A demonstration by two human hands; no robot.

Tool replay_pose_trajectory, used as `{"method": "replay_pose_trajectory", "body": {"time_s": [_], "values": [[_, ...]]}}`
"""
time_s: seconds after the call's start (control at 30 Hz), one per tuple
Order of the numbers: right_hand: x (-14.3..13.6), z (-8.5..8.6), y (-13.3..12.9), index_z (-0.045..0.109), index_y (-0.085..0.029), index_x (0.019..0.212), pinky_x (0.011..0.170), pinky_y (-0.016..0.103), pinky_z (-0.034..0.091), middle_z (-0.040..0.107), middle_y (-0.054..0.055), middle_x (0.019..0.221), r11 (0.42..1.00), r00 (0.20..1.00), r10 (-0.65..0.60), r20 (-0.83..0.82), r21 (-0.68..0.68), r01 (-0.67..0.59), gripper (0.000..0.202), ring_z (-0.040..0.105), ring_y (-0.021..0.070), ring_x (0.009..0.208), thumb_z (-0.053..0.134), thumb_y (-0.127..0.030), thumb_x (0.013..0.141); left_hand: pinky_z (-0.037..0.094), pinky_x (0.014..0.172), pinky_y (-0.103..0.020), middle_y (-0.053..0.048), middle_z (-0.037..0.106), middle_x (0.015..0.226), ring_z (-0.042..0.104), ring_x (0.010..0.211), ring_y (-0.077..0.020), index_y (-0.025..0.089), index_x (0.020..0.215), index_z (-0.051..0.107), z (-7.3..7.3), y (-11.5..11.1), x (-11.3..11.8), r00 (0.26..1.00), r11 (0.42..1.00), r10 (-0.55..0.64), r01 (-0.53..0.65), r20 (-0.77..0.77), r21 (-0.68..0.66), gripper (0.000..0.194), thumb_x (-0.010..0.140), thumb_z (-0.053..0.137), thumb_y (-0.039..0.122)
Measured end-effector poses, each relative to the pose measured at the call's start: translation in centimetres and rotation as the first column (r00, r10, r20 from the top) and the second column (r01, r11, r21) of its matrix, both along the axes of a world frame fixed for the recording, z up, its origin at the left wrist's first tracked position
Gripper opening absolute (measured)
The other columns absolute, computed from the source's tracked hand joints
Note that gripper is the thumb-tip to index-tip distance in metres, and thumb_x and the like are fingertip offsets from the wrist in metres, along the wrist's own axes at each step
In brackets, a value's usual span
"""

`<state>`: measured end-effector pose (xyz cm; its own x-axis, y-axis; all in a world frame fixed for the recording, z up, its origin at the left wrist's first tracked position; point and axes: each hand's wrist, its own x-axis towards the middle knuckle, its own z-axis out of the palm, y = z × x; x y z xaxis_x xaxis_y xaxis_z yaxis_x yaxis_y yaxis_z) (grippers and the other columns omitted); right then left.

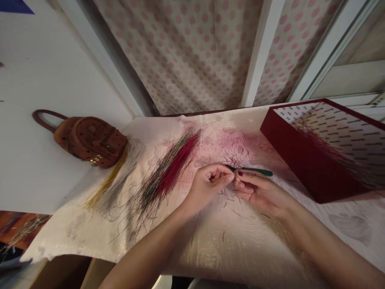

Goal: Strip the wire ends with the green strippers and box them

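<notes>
My left hand (pixel 212 180) and my right hand (pixel 255 188) meet above the table, each with thumb and forefinger pinched, the fingertips nearly touching. Whatever lies between them is too small to make out. Just behind the fingers a green-handled tool (pixel 258 171) lies on the cloth, its working end partly hidden by my hands. Short dark red wire-like snippets (pixel 233 159) are scattered around it. To the left of my hands rests a long bundle of thin red, green and dark strands (pixel 173 166).
A dark red box (pixel 294 160) with a patterned lining stands at the right, holding reddish strands (pixel 327 150). At the left, a brown backpack (pixel 93 138) leans against the wall beside yellow strands (pixel 108 180) and silver-grey strands (pixel 123 176). A polka-dot curtain (pixel 192 52) hangs behind.
</notes>
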<state>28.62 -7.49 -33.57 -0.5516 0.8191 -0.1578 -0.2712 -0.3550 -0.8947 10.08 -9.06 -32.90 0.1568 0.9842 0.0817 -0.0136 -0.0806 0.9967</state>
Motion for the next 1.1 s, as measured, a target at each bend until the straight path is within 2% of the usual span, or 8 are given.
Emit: {"method": "replay_pose_trajectory", "body": {"time_s": [0.1,0.2,0.3,0.5,0.87,0.97,1.03,1.1], "values": [[-0.06,-0.25,-0.21,0.06,-0.021,0.088,0.059,0.029,0.036,0.053,0.0,0.08,0.946,0.98,-0.151,0.132,0.306,0.105,0.016,0.041,0.0123,0.062,0.06,-0.034,0.097,0.022,0.051,-0.024,0.002,0.055,0.07,0.034,0.055,-0.0064,0.016,0.084,0.072,0.21,0.01,0.16,0.986,0.987,0.017,0.01,0.166,-0.162,0.026,0.078,0.083,0.04],[-0.07,-0.61,-0.31,0.061,-0.023,0.108,0.075,0.034,0.045,0.061,0.005,0.1,0.616,0.848,-0.461,0.262,0.782,0.093,0.01,0.056,0.0179,0.083,0.056,-0.023,0.099,0.016,0.047,-0.023,0.007,0.04,0.059,0.023,0.05,-0.0046,0.017,0.08,0.07,0.24,0.05,0.24,0.956,0.952,0.054,0.038,0.289,-0.303,0.029,0.074,0.086,0.04],[-0.04,-0.72,-0.36,0.058,-0.023,0.113,0.078,0.035,0.047,0.06,0.006,0.106,0.369,0.755,-0.592,0.281,0.928,-0.056,0.015,0.057,0.018,0.083,0.057,-0.019,0.099,0.013,0.046,-0.023,0.008,0.037,0.056,0.021,0.048,-0.0038,0.016,0.077,0.069,0.04,0.08,0.27,0.938,0.938,0.052,0.073,0.343,-0.34,0.029,0.072,0.087,0.038],[0.05,-0.41,-0.39,0.06,-0.024,0.104,0.073,0.032,0.048,0.06,0.005,0.094,0.29,0.733,-0.629,0.259,0.953,-0.087,0.008,0.061,0.0183,0.082,0.055,-0.018,0.101,0.016,0.046,-0.022,0.004,0.052,0.064,0.028,0.05,-0.0026,0.015,0.076,0.07,0.17,-0.07,0.37,0.945,0.947,0.061,0.047,0.322,-0.317,0.029,0.07,0.088,0.036],[0.01,-0.42,-0.4,0.063,-0.025,0.098,0.073,0.034,0.046,0.064,0.005,0.09,0.423,0.777,-0.561,0.285,0.906,-0.028,0.008,0.06,0.02,0.082,0.056,-0.024,0.101,0.024,0.052,-0.023,0.005,0.047,0.06,0.034,0.054,-0.0067,0.016,0.077,0.071,0.11,-0.02,0.26,0.988,0.986,0.065,-0.042,0.138,-0.161,0.025,0.078,0.082,0.038],[-0.15,-0.29,-0.25,0.063,-0.024,0.087,0.066,0.032,0.041,0.059,0.002,0.077,0.655,0.832,-0.458,0.312,0.751,0.079,0.015,0.054,0.0181,0.072,0.058,-0.031,0.099,0.024,0.054,-0.024,0.004,0.046,0.061,0.035,0.057,-0.0087,0.016,0.079,0.072,0.2,-0.13,0.02,0.998,0.997,0.063,-0.064,-0.025,-0.041,0.023,0.083,0.077,0.038],[-0.33,-0.28,-0.13,0.061,-0.022,0.079,0.057,0.03,0.034,0.053,0.0,0.07,0.855,0.914,-0.301,0.271,0.501,0.133,0.024,0.045,0.0149,0.062,0.062,-0.038,0.096,0.025,0.055,-0.025,0.003,0.047,0.061,0.035,0.058,-0.0094,0.016,0.08,0.072,0.29,-0.27,-0.05,0.994,0.998,0.056,-0.055,-0.097,0.016,0.022,0.085,0.075,0.037],[-0.47,-0.36,-0.09,0.057,-0.021,0.074,0.052,0.029,0.028,0.05,-0.001,0.069,0.97,0.979,-0.144,0.146,0.218,0.11,0.029,0.036,0.012,0.056,0.066,-0.042,0.092,0.025,0.055,-0.025,0.002,0.05,0.062,0.036,0.058,-0.0098,0.016,0.082,0.072,0.31,-0.36,-0.03,0.992,0.998,0.044,-0.039,-0.119,0.046,0.021,0.087,0.073,0.037]]}}
